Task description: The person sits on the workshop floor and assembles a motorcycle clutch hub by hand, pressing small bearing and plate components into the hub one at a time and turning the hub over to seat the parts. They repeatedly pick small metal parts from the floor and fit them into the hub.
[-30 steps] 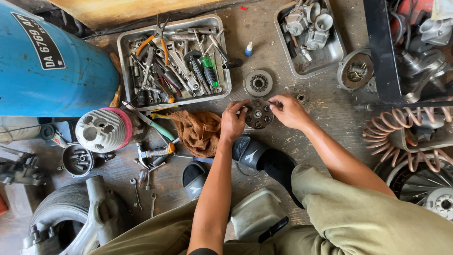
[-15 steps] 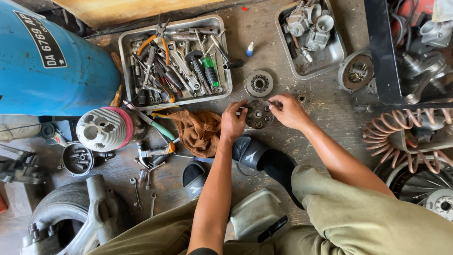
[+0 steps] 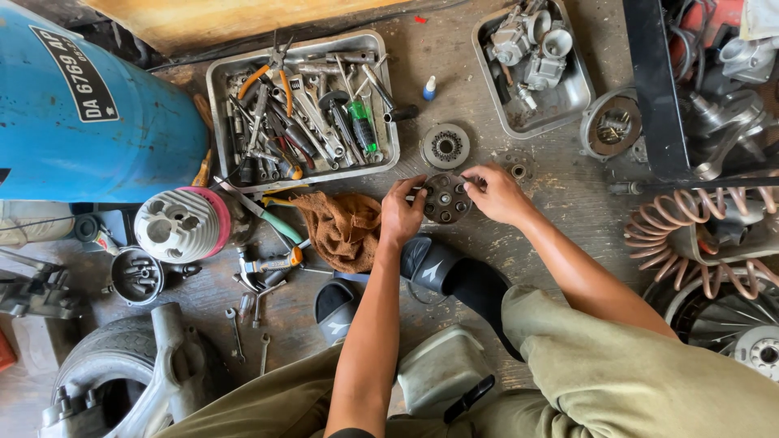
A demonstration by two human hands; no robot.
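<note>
A round dark metal clutch part [image 3: 447,197] with several holes lies on the worn wooden floor. My left hand [image 3: 400,213] grips its left edge with thumb and fingers. My right hand [image 3: 497,192] pinches its right rim from the other side. A second toothed round disc [image 3: 445,146] lies just beyond it, and a small bearing-like ring [image 3: 517,169] sits to the right of my right hand. A brown rag [image 3: 342,227] is bunched just left of my left hand.
A metal tray of pliers, wrenches and screwdrivers [image 3: 304,109] lies at the back left, a tray with a carburettor [image 3: 531,61] at the back right. A blue scooter body [image 3: 89,113], a finned cylinder [image 3: 180,225], loose wrenches [image 3: 260,280] and a tyre [image 3: 97,365] crowd the left. Coiled copper tubing [image 3: 682,231] lies at right.
Both hands stay on the round part; the fingers have shifted slightly around its rim. Nothing else has moved.
</note>
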